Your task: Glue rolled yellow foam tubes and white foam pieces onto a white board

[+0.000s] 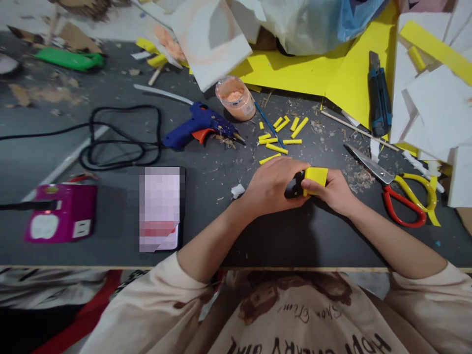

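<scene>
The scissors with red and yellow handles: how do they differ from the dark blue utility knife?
The scissors have two looped handles, one red, one yellow; the knife has a single straight body. The scissors lie slanted on the dark tabletop; the knife lies mostly on the yellow sheet, tip toward the picture's top. Both are cutting tools nobody holds.

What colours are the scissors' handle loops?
One yellow, one red, on the scissors; best seen in the head view.

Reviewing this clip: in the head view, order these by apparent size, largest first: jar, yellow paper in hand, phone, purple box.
1. Phone and purple box: too alike to rank
2. Jar
3. Yellow paper, judged by its visible part; fingers cover some
</scene>
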`<state>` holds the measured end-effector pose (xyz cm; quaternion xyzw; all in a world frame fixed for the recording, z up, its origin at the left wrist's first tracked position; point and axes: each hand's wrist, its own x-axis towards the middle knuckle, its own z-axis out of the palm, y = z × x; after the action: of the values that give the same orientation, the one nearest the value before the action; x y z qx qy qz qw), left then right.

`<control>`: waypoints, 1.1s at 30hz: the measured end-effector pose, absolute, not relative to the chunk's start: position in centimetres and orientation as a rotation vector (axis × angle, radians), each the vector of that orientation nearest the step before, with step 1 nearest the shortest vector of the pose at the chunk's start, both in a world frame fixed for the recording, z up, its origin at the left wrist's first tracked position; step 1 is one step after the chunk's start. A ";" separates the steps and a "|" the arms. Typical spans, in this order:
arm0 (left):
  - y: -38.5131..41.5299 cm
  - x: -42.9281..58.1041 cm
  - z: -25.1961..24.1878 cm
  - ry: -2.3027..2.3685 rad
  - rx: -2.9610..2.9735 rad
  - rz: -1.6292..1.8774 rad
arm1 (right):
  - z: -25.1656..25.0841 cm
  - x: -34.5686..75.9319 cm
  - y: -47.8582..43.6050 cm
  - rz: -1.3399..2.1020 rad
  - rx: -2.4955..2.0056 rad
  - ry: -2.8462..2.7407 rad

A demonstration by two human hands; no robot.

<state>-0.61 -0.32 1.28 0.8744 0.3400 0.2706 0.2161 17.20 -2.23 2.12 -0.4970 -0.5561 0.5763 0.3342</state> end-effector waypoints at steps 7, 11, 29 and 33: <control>-0.1 -0.8 0.9 0.847 2.327 0.778 | 2.0 17.5 -2.5 1.627 -1.132 -1.491; -0.1 -0.9 0.8 0.868 2.321 0.715 | 1.8 17.7 -2.5 1.665 -1.117 -1.419; -0.5 -0.4 1.2 1.047 2.384 0.709 | 1.8 17.3 -2.6 1.438 -1.320 -1.427; -0.7 -0.2 1.0 1.046 2.335 0.702 | 1.7 17.4 -2.5 1.441 -1.292 -1.482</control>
<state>-0.22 -0.65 1.01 0.8540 0.3827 0.2566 0.2417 17.45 -2.47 1.72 -0.4975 -0.5706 0.5549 0.3449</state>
